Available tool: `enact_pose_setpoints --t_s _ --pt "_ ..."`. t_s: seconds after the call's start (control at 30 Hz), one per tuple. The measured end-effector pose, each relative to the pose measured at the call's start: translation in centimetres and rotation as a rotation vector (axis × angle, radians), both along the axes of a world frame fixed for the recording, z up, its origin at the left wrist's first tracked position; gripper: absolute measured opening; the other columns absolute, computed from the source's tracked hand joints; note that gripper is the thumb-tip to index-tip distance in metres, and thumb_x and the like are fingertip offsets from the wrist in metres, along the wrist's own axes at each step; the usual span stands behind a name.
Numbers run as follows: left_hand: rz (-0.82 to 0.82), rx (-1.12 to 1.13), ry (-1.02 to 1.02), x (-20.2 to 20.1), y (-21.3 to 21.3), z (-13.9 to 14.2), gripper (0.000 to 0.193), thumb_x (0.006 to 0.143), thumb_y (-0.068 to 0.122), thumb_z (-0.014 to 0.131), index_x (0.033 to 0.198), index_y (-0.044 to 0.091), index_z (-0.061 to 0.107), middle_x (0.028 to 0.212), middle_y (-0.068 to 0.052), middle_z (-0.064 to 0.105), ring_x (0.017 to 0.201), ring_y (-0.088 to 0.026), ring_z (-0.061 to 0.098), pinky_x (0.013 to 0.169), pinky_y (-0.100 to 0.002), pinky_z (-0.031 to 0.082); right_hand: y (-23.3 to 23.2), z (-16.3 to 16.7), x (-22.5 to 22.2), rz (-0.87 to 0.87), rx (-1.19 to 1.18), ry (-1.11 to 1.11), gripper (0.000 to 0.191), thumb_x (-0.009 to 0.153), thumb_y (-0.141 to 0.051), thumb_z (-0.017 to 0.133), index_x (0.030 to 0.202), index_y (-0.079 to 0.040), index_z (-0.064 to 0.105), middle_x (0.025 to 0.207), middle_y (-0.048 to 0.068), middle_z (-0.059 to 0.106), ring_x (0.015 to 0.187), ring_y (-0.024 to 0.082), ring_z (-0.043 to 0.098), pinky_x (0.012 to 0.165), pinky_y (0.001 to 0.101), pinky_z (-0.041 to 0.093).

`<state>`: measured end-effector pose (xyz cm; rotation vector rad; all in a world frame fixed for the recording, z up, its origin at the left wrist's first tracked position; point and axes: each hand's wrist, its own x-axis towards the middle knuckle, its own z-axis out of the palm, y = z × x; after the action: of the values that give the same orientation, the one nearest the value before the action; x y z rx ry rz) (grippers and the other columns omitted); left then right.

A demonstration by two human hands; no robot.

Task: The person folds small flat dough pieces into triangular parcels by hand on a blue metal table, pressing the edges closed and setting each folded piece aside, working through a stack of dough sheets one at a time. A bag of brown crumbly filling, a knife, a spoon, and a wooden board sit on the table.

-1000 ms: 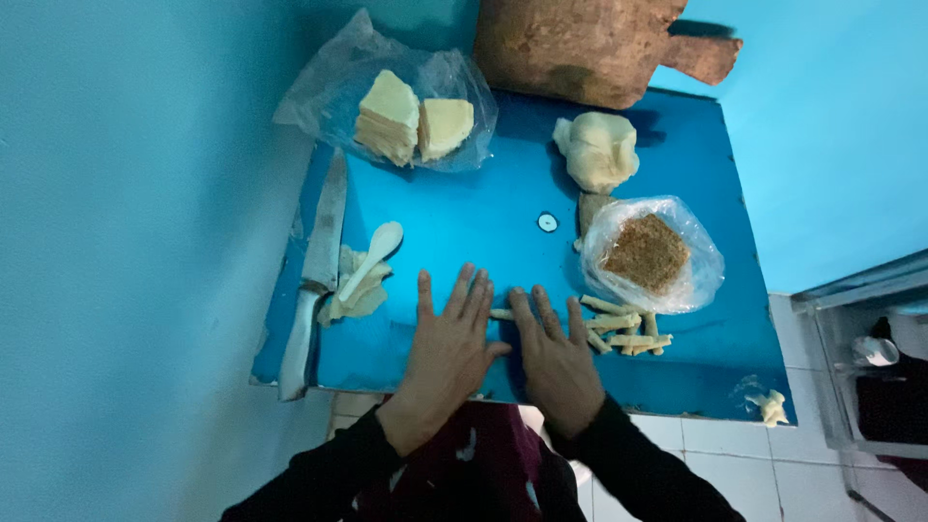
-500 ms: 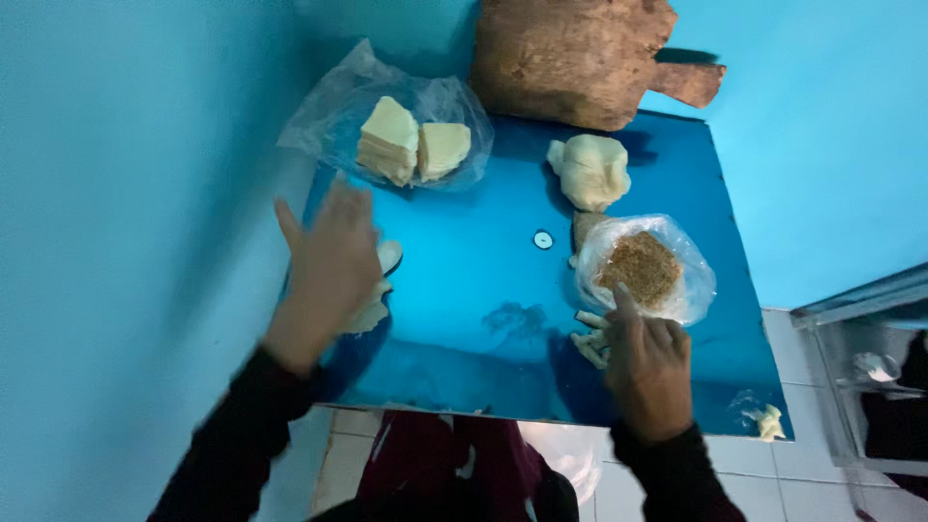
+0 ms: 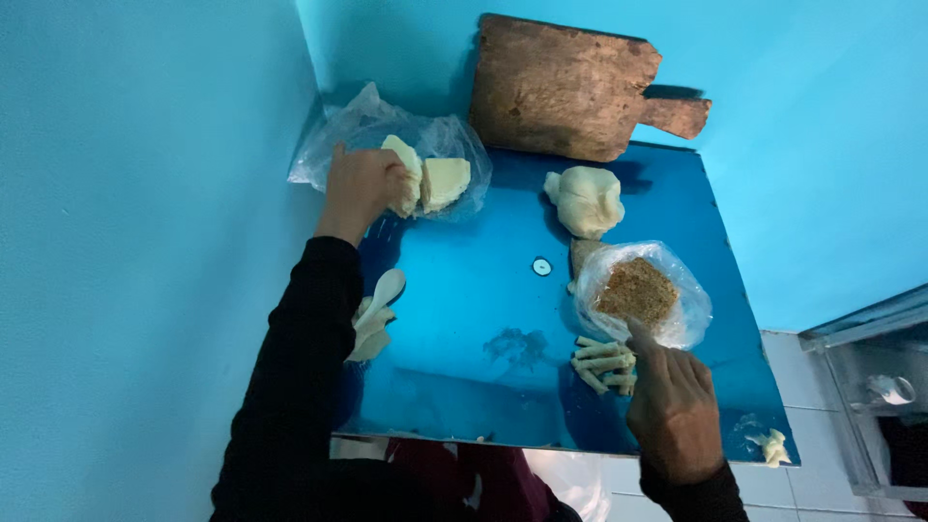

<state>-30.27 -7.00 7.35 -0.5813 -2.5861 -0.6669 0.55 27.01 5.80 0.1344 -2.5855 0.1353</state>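
Blue and glossy, the tabletop carries everything the two hands work among. Nearest the camera, the right hand rests palm down at the near right edge, fingers loosely together and clamped on nothing, the forefinger stretched forward. Just left of that fingertip, touching or almost touching it, lies a small heap of pale dough sticks, their long axes running mostly left to right across the finger's line. Just beyond the fingertip sits an open clear bag of brown crumbs. Farther out, past the bag, is a pale dough lump, well apart from either hand. A white spoon lies beside the left sleeve, on more pale scraps. At the far left corner the left hand reaches into a crumpled plastic bag, its fingers curled around the left side of the cream blocks there; whether they truly grip a block or only press against it I cannot tell. The blocks lie directly right of those fingers. Behind, a worn wooden board leans on the turquoise wall, with pale floor tiles showing at the right.
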Motion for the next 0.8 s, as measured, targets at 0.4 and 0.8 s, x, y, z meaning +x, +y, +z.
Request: enact_pose_setpoints --t_s 0.4,0.8 --pt "0.131 -0.056 0.190 2.6 2.6 2.3 0.029 0.090 0.022 0.072 0.111 0.002 0.068 0.106 -0.022 0.067 0.100 -0.047 0.064 0.096 -0.079 0.032 -10.4 2.9 -19.5 0.433 -0.775 -0.118 0.064 0.096 -0.009 0.066 0.154 -0.007 0.038 0.113 0.015 0.077 0.102 0.030 0.078 0.086 0.0402 0.061" --pt "0.083 -0.067 0.212 4.5 2.8 2.0 0.041 0.097 0.020 0.067 0.132 0.000 0.061 0.128 -0.023 0.056 0.127 -0.043 0.052 0.103 -0.051 0.046 -18.5 4.1 -29.3 0.187 -0.400 -0.173 0.073 0.082 -0.031 0.084 0.140 -0.002 0.049 0.107 0.026 0.070 0.097 0.048 0.068 0.084 0.0571 0.053"
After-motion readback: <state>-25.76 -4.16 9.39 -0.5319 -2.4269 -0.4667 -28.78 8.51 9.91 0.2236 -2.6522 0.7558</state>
